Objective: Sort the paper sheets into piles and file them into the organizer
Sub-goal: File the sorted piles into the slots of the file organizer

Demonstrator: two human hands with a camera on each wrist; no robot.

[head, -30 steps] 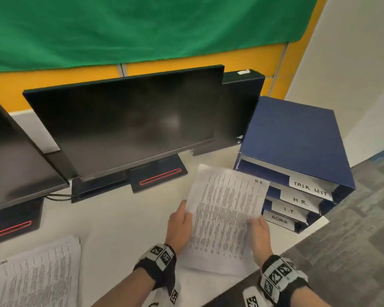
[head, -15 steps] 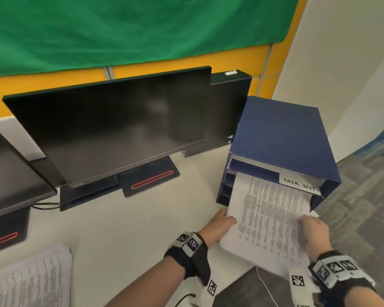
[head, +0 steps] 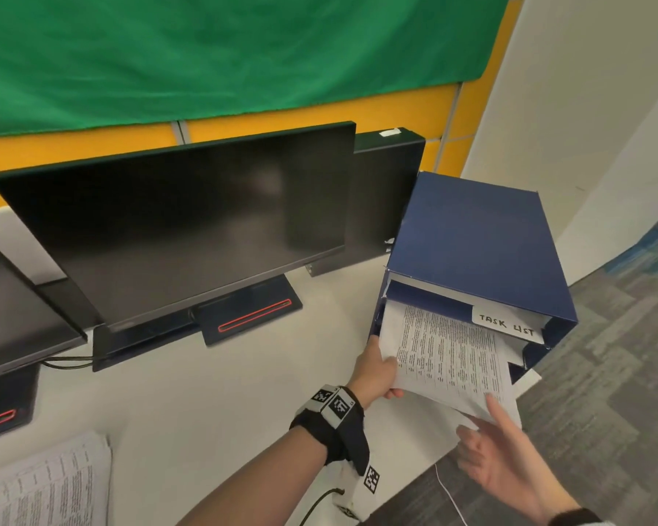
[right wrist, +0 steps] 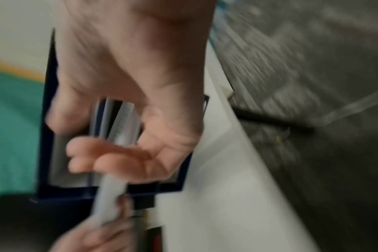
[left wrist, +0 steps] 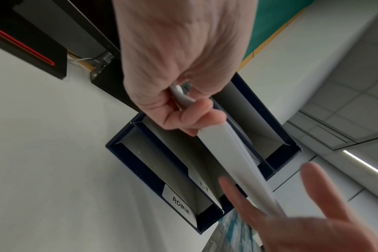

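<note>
A blue organizer (head: 471, 237) with labelled slots stands at the desk's right end. A thin bundle of printed sheets (head: 449, 358) pokes partway into the slot under the "TASK LIST" label (head: 508, 323). My left hand (head: 377, 373) grips the bundle's left edge, fingers curled under it, as the left wrist view shows (left wrist: 183, 110). My right hand (head: 498, 449) is off the paper, palm up and fingers spread, its fingertips (head: 492, 406) just at the sheets' near edge. Lower slots read "ADMIN" (left wrist: 180, 205) and "I.T". The right wrist view is blurred.
A dark monitor (head: 190, 229) on a stand (head: 251, 317) fills the desk's middle, with a second monitor (head: 12, 309) at the left. Another pile of printed sheets (head: 42, 484) lies at the near left. Grey carpet (head: 604, 392) drops away to the right of the white desk (head: 206, 392).
Both hands carried the sheets rightward from mid-desk and slid them into the organizer slot. The right hand has since let go of the bundle and opened; the left still grips it.
</note>
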